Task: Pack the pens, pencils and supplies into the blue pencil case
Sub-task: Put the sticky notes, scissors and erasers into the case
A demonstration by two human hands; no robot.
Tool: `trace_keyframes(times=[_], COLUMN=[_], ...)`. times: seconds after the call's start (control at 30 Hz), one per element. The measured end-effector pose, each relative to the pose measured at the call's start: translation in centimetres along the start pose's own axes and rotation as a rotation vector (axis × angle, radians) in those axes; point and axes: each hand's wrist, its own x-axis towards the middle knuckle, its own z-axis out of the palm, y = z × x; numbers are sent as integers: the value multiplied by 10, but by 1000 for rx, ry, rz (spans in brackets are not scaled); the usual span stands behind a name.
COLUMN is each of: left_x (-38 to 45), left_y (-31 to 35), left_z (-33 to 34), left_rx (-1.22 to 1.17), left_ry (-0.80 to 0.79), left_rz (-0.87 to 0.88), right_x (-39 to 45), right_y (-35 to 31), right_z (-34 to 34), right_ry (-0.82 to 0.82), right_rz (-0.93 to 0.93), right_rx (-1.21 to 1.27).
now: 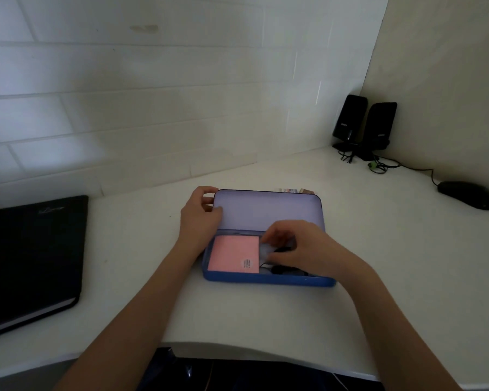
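1. A blue pencil case [268, 281] lies open on a white table [378, 249], its lid [266, 210] tilted up.
2. The left hand [201, 218] grips the lid's left edge, thumb on the inside face and fingers [206, 190] curled over the top corner.
3. The right hand [297, 249] reaches into the tray's right half, its fingers pinching a small pale item too blurred to name.
4. Left of those fingers, a pink pad [233, 253] lies flat in the tray; below them sit dark, indistinct items [280, 269].
5. Packing looks well underway. Small items [297, 190] remain on the table behind the lid, so some may be left to pack.
6. The pad carries a small label [246, 263], unreadable. Two black speakers [364, 122] show faint, illegible logos.
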Motion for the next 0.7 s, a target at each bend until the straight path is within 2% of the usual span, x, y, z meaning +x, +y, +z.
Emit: trace_keyframes(times=[0.23,0.37,0.7], left_x=[-23,-28,-25], left_y=[11,10,15], left_z=[-5,-5,-7], left_rx=[411,658,613], left_ry=[-350,-579,-674], left_rz=[394,360,319], right_x=[-2,-1,-3], right_y=[-3,-3,-6], right_z=[4,3,0], right_ry=[-20,-63,-67], right_rz=[-9,-32,22], right_rx=[-95,-148,-125])
